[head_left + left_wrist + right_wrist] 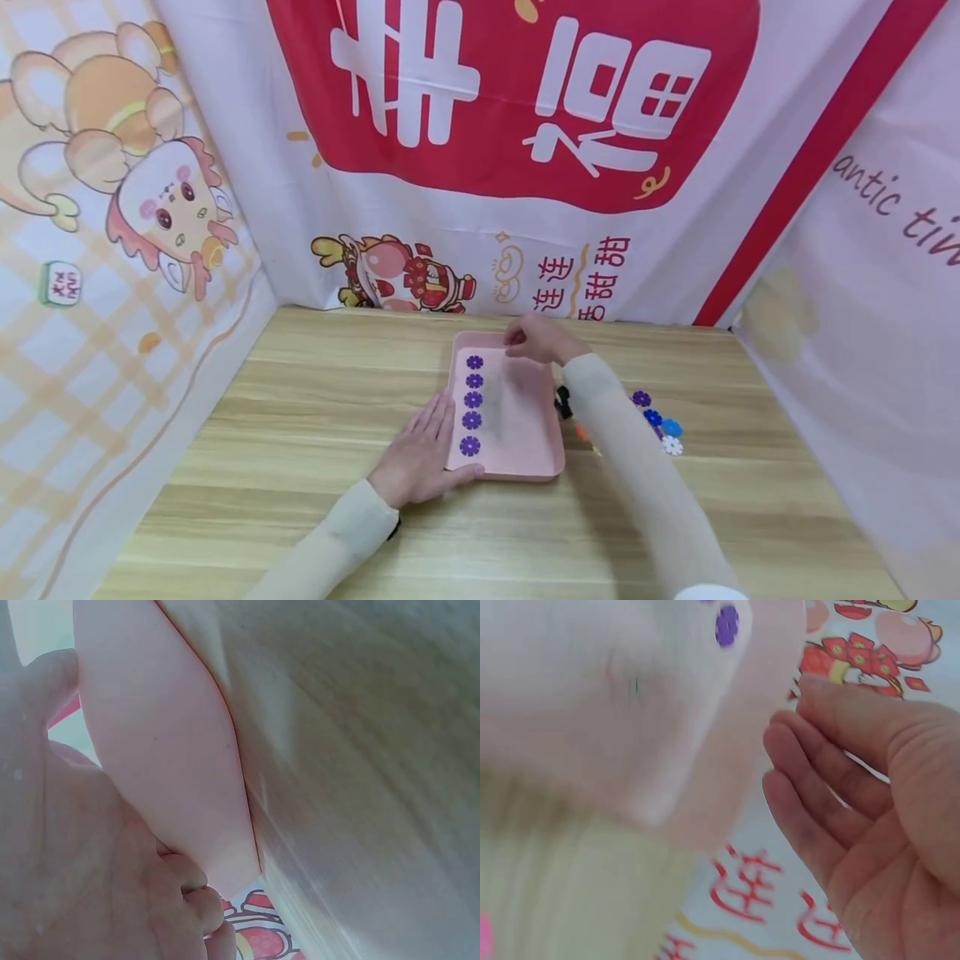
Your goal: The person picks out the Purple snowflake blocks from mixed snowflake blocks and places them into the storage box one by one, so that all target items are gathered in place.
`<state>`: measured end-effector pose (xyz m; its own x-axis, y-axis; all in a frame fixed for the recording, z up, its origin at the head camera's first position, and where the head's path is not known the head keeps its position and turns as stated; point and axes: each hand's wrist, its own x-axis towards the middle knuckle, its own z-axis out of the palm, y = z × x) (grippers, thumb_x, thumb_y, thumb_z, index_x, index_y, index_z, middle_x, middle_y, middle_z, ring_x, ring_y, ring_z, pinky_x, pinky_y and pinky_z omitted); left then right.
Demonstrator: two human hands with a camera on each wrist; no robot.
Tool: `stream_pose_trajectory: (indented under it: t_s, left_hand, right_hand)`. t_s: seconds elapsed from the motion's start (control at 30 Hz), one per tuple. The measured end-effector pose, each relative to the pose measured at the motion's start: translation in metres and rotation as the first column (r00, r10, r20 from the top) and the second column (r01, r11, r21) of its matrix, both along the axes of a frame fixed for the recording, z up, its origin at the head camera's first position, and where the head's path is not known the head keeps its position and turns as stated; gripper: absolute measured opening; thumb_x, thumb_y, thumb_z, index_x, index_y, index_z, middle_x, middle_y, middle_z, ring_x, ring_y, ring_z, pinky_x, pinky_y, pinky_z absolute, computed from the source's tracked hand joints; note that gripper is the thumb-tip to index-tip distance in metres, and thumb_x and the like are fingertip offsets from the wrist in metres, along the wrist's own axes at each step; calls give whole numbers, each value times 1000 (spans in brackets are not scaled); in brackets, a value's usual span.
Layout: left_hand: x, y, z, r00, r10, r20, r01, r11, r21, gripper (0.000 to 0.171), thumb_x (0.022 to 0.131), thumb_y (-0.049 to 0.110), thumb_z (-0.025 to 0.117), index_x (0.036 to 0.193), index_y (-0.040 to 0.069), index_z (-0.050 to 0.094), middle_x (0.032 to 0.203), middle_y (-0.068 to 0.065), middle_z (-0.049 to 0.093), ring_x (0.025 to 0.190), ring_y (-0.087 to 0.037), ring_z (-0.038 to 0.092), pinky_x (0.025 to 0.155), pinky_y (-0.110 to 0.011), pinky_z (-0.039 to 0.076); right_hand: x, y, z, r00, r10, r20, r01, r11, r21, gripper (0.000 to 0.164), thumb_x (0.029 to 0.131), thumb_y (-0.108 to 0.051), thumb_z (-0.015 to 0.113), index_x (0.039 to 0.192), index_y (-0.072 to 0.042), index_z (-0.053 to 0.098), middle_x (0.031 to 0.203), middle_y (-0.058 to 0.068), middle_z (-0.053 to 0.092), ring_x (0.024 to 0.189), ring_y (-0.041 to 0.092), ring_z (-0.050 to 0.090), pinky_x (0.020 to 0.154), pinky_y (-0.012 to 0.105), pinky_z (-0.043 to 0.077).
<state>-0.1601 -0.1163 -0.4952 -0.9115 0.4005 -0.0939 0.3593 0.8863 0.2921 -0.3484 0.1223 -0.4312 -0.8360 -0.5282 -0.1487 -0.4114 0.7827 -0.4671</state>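
A pink tray (521, 417) lies on the table, with several purple snowflake-shaped plastic pieces (472, 400) in a column along its left side. My left hand (420, 454) rests against the tray's left wall, fingers extended and thumb at the near edge. In the left wrist view, the hand (97, 862) touches the outside of the tray wall (161, 727). My right hand (543, 339) hovers over the tray's far right corner. Loosely bent fingers show on that hand (855, 780) in the right wrist view, with no piece visible between them.
Right of the tray, partly behind the right forearm, lie loose snowflake pieces in purple, blue and white (672, 445). A black piece (563, 402) sits close to the tray's right wall. Printed cloth (480, 183) hangs behind the wooden table (322, 392) and at both sides.
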Motion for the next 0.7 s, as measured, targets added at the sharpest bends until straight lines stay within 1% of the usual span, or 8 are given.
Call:
stream_pose_trajectory:
  t_s: [0.1,0.23,0.33,0.4,0.5,0.6,0.7]
  left_hand:
    - [-1,-1,0,1000,5,2,-5,1000,-10,111,98,75,52,166,-6,17,176,-24,12,165,-40,13,135,-54,19]
    - [0,-1,0,1000,1,3,-1,1000,-20,111,98,75,52,166,-6,18,176,-24,12,165,-40,13,135,-54,19]
    - [0,-1,-1,1000,-3,1,3,1000,-16,110,98,75,52,166,-6,19,176,-25,13,165,-40,14,135,-54,19]
    - [-1,-1,-2,1000,-4,-2,4,1000,-13,110,99,74,52,166,-6,19,176,-25,13,165,-40,14,135,-54,19]
    - [-1,-1,-1,1000,-5,-4,5,1000,-14,110,99,74,52,166,-6,19,176,-25,12,165,-40,14,135,-54,19]
    - [0,-1,0,1000,-7,-6,7,1000,-14,110,99,74,52,166,-6,18,176,-25,11,165,-40,13,135,-54,19]
    - [-1,0,0,1000,-7,-5,7,1000,-6,109,99,73,53,165,-7,19,176,-25,12,165,-40,13,135,-54,19]
  right_hand:
    - [4,18,14,998,70,-9,-69,997,39,21,99,-14,75,119,-7,76,112,7,78,104,20,73,98,37,62]
    - [16,43,26,994,107,-12,-106,991,76,17,99,-15,76,116,-11,76,110,5,77,102,18,72,96,38,63]
    - [27,63,31,990,134,-36,-130,987,91,17,97,-12,77,114,-10,77,108,5,78,99,18,73,93,38,64]
    - [35,76,33,987,157,-44,-152,983,100,18,97,-11,77,115,-9,77,108,7,78,97,17,73,92,38,64]
    - [47,96,35,985,169,-28,-164,979,122,21,96,-14,78,117,-11,78,109,6,79,96,14,72,91,36,64]
    - [61,114,34,988,157,-1,-155,977,145,22,97,-19,78,118,-15,78,109,-1,78,95,9,70,90,35,64]
    - [75,131,31,988,155,17,-156,976,153,19,98,-21,78,116,-18,78,108,-2,78,93,7,68,89,34,65]
